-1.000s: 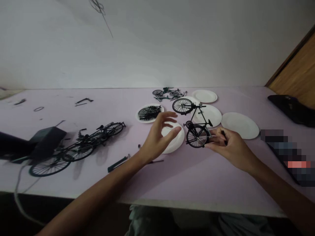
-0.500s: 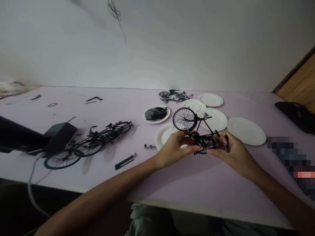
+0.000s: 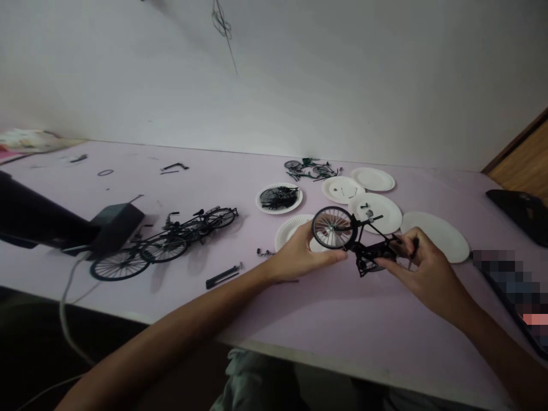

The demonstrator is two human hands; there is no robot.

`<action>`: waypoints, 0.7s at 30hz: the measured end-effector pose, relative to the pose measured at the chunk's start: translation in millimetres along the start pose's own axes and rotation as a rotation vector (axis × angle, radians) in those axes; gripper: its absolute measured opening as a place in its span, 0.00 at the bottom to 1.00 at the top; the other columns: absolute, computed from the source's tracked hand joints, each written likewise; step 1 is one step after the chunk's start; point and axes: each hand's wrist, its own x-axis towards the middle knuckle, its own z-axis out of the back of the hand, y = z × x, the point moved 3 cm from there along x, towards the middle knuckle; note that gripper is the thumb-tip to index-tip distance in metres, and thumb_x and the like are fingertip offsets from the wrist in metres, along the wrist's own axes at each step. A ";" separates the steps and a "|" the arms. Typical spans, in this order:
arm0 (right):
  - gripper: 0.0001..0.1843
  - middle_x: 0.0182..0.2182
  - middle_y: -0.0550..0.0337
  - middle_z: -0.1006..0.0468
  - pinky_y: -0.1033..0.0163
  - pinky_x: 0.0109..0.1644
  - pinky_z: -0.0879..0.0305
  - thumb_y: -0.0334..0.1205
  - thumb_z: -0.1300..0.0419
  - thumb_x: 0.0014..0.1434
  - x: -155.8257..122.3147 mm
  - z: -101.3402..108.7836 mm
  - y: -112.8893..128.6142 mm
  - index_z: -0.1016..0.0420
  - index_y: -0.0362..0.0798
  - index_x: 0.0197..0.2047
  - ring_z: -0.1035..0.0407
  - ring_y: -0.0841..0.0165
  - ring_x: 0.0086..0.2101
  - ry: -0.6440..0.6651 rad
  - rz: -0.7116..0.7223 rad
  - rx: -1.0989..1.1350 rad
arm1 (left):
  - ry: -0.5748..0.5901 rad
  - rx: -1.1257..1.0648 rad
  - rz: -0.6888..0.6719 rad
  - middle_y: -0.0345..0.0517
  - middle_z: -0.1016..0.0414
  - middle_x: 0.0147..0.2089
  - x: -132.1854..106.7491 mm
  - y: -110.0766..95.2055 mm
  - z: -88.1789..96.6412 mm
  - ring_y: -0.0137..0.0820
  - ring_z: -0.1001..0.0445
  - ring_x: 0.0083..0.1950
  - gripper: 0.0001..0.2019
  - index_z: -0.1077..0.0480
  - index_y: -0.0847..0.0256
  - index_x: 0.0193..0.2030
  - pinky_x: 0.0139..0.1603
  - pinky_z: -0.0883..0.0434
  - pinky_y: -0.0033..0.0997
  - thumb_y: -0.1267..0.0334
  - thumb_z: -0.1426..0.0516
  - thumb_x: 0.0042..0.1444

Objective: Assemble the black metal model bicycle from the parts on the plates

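I hold a small black model bicycle (image 3: pixel 355 240) above the pale purple table (image 3: pixel 240 171) with both hands. My left hand (image 3: pixel 299 257) is closed on its front wheel (image 3: pixel 333 228), fingers wrapped under the rim. My right hand (image 3: pixel 417 265) grips the rear part of the frame and also pinches a thin dark tool (image 3: pixel 413 246) between its fingers. The bicycle lies tilted, nearly on its side, just above a white paper plate (image 3: pixel 289 228).
Several white paper plates lie behind my hands; one plate (image 3: pixel 279 198) holds dark parts. Two finished model bicycles (image 3: pixel 171 240) stand at the left beside a black box (image 3: pixel 115 222). A screwdriver (image 3: pixel 222 277) lies on the table. A dark green part pile (image 3: pixel 310 168) sits at the back.
My left hand came in from open and apart and closed on the front wheel. The bicycle tipped from upright to nearly flat. The view shifted left.
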 end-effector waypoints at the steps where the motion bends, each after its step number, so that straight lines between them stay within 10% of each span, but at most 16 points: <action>1: 0.26 0.29 0.66 0.34 0.62 0.35 0.39 0.49 0.33 0.54 0.6 3.7 -1.3 0.51 0.54 0.31 0.34 0.66 0.32 -0.009 0.017 -0.052 | 0.026 0.055 -0.013 0.55 0.30 0.60 0.6 0.1 6.4 0.43 0.30 0.60 0.29 0.37 0.61 0.62 0.62 0.33 0.45 0.48 0.40 0.59; 5: 0.24 0.27 0.65 0.32 0.62 0.33 0.39 0.52 0.35 0.56 3.1 16.5 -8.9 0.50 0.54 0.32 0.32 0.64 0.30 -0.002 0.101 -0.291 | 0.157 0.530 -0.103 0.53 0.29 0.59 5.1 -1.3 40.6 0.45 0.33 0.60 0.27 0.35 0.59 0.61 0.63 0.38 0.50 0.43 0.47 0.63; 12: 0.21 0.36 0.55 0.21 0.61 0.31 0.36 0.55 0.38 0.57 5.6 20.6 -21.5 0.47 0.54 0.33 0.25 0.60 0.32 0.081 0.122 -0.443 | 0.005 1.079 -0.159 0.48 0.21 0.42 12.3 6.1 100.3 0.36 0.26 0.42 0.16 0.27 0.61 0.44 0.51 0.35 0.40 0.53 0.49 0.68; 21: 0.27 0.31 0.56 0.21 0.55 0.29 0.35 0.62 0.36 0.52 5.7 22.3 -2.2 0.48 0.56 0.29 0.27 0.55 0.29 0.015 0.051 -0.329 | 0.113 1.042 -0.144 0.49 0.23 0.40 7.3 0.3 91.7 0.33 0.27 0.39 0.15 0.26 0.63 0.42 0.46 0.34 0.36 0.55 0.49 0.68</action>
